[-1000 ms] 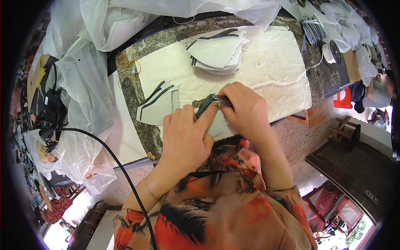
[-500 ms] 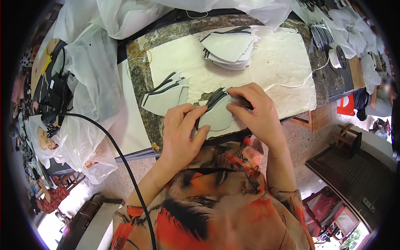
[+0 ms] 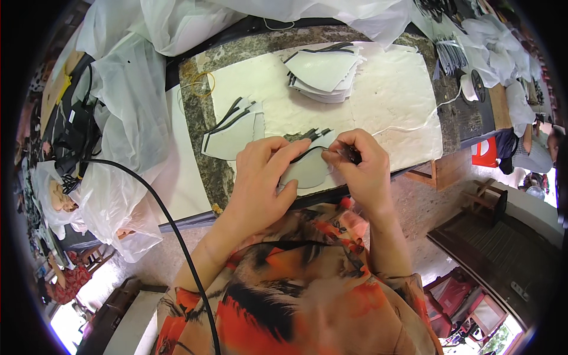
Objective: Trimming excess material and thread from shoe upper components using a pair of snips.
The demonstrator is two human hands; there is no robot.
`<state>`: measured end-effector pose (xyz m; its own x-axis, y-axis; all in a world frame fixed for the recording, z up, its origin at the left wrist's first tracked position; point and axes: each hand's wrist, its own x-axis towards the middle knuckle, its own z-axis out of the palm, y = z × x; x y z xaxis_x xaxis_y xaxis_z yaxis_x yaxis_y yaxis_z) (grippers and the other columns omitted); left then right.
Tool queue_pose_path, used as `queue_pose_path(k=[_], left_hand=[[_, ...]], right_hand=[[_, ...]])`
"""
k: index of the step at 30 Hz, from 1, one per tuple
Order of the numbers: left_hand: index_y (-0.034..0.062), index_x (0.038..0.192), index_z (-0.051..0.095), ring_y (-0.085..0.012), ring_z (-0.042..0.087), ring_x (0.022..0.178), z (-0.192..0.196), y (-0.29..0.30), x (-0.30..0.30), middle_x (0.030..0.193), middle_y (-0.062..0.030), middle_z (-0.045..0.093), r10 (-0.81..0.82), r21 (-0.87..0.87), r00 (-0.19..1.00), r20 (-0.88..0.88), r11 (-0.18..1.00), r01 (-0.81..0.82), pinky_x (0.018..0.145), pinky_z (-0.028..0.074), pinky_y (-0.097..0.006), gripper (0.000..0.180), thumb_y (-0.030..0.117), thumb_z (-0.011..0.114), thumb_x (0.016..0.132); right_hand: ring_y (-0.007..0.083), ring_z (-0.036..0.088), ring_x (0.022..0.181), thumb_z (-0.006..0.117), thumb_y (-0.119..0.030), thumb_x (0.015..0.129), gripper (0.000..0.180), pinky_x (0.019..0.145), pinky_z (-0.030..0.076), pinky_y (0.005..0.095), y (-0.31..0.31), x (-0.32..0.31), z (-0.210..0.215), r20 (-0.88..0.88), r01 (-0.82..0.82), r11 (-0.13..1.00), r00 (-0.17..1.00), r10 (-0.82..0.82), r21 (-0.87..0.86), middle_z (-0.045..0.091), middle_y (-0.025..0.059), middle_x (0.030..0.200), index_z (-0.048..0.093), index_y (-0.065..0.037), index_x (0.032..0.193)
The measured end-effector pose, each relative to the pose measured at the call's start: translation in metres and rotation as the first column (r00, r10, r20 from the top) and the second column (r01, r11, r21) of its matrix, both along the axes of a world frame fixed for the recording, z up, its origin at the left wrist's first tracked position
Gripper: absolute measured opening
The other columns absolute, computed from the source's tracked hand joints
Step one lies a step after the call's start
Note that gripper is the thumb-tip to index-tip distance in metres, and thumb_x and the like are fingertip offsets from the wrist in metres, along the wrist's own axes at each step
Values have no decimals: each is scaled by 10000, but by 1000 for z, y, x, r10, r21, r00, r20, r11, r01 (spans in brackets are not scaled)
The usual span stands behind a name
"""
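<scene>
In front of me lies a small stack of pale grey, curved panels with black edging (image 3: 305, 173). My left hand (image 3: 263, 174) holds it down, its fingertips on the black edging and its thumb low on the grey face. My right hand (image 3: 362, 168) pinches the end of the top panel's black edging strip (image 3: 309, 153) between thumb and finger. A small dark tool (image 3: 350, 154) sits inside that hand; its kind is mostly hidden. Other black strip ends (image 3: 318, 132) stick out beyond my left fingertips.
A pile of similar panels (image 3: 324, 71) lies farther back, and a few more (image 3: 232, 137) lie to the left. They rest on a cream sheet (image 3: 402, 89) over a worn board. A white spool (image 3: 468, 87) stands at right. Plastic bags (image 3: 139, 106) and a black cable (image 3: 165, 216) are at left.
My right hand has shifted slightly down and now pinches the top strip's end, drawn apart from the other strips. My left fingertips have slid right and up over the edging.
</scene>
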<state>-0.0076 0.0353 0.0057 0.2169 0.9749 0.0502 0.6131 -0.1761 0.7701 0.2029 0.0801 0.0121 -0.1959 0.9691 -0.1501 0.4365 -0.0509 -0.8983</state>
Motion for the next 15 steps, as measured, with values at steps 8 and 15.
queue_pose_path(k=[8,15], left_hand=[[99,1280,663,-305,502,1176,11,15,-1,1220,-120,560,-53,-73,998,-15,996,52,1003,405,-392,545,228,795,767],[62,1148,712,-204,599,865,22,33,5,869,-49,648,-3,-222,980,198,974,47,790,474,-321,295,251,731,922]], right_hand=[[57,576,780,774,-22,866,154,702,489,233,-5,9,-2,-265,119,979,951,-161,-167,647,-16,905,640,-19,942],[48,548,805,759,-37,886,175,730,471,219,9,11,18,-384,-92,961,923,-16,-262,636,-7,967,656,-28,1027]])
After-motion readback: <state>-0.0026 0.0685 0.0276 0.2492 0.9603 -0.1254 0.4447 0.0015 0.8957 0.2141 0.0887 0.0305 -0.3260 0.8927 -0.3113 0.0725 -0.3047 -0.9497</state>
